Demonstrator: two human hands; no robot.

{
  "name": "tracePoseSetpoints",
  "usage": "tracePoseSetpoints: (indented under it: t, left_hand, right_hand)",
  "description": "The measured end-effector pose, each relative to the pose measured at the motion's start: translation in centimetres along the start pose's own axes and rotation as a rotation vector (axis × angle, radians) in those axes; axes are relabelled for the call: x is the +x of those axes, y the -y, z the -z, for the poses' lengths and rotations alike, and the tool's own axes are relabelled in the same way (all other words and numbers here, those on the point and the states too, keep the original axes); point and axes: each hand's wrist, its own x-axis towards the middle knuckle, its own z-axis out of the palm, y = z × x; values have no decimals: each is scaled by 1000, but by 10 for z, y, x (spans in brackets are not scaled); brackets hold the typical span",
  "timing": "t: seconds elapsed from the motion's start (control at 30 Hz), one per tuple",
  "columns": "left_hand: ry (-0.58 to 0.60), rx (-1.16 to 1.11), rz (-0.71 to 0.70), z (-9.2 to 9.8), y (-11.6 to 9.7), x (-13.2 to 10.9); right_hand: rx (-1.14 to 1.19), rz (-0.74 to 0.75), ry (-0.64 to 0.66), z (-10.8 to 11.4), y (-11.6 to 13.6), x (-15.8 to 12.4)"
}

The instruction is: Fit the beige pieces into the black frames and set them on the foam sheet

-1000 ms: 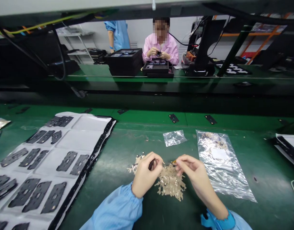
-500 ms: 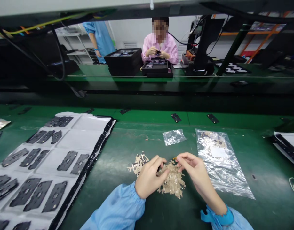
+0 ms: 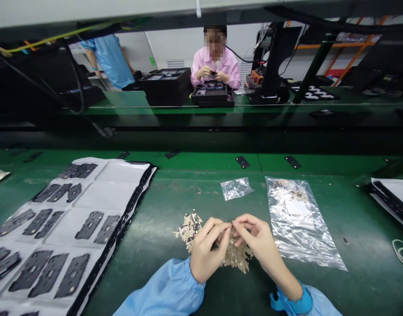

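Above a heap of small beige cut pieces, both my hands meet with their fingertips nearly touching. My right hand pinches a tiny gold-brown piece, of which only a speck shows. Thumb and fingers of my left hand are pinched beside it; what they hold, if anything, is too small to make out. A second, smaller pile of beige and dark pieces lies just beyond my left hand, partly hidden by it.
To the left lies a white compartmented tray with flat black parts. A large clear bag with pieces and a small clear bag lie beyond my hands. Across the bench, a person in pink sits behind black trays.
My right hand has moved left with the small gold-brown piece, and my left hand has come up to meet it; its fingers have closed together. The view has shifted slightly.
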Motion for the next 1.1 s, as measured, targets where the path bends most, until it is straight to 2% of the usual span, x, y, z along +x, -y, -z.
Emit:
tracePoseSetpoints:
  t: [0.2,0.37,0.47,0.57,0.63,0.73,0.8,0.9,1.1]
  left_hand:
    - [21,1,-19,-2,3,-3]
    - [52,71,-88,-3,8,-9]
    - [68,95,-77,-3,11,-8]
    - [15,-18,57,0,10,0]
    - [5,-205,241,4,10,6]
    - [65,-570,548,7,10,12]
    - [103,-753,675,7,10,13]
    - [138,-873,737,6,10,12]
    - [195,-870,737,7,8,13]
  right_hand:
    - [80,-32,16,-2,6,-2]
    - [108,-22,-13,0,6,-1]
    - [95,-41,42,2,5,-2]
    - [34,-71,77,4,7,-2]
    - [-7,-45,32,6,9,-1]
    - [-28,14,13,7,9,1]
    - [-21,18,38,7,10,1]
    - [-5,-4,63,4,11,1]
    - [-1,-17,93,1,12,-2]
